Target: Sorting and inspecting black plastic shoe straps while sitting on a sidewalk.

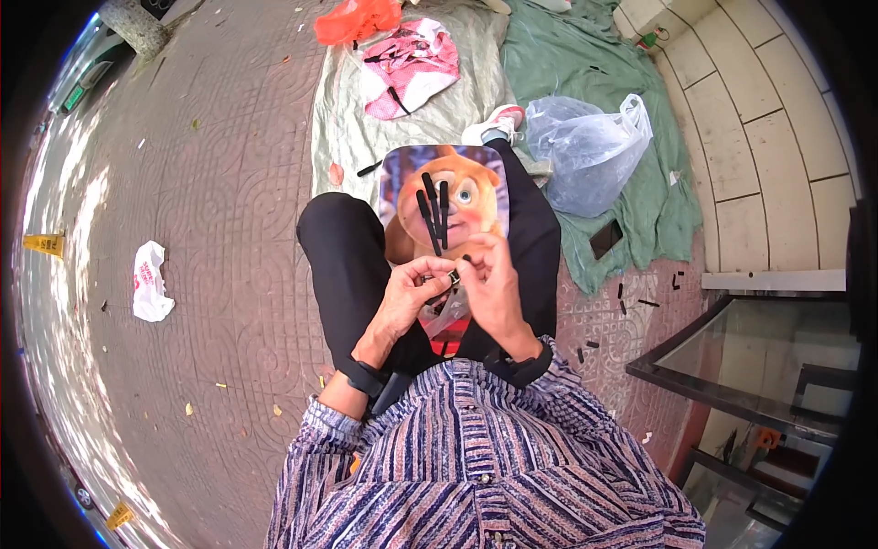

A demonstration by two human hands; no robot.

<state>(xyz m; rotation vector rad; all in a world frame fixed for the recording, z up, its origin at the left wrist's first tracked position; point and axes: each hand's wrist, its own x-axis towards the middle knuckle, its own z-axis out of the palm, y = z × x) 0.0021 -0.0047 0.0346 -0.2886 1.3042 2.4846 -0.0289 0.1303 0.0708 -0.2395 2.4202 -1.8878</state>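
Observation:
Close together above my lap, my left hand (416, 291) and my right hand (491, 285) pinch a small dark piece (454, 276) between their fingertips. What kind of piece it is cannot be made out. Just beyond the fingers, several slim black sticks (443, 209), like pen or brush tubes, lie on a board (395, 165) printed with a cartoon face. The board rests across my knees. Below my hands a clear plastic bag (448, 316) shows between my legs, over something red that is mostly hidden.
A pink and white cloth bag (430, 78) with black sticks on it and a red plastic bag (358, 20) lie on a pale sheet (340, 114). To the right are a clear bag (585, 151), a phone-like dark slab (606, 240), scattered black pieces (648, 303) and a glass door (722, 361).

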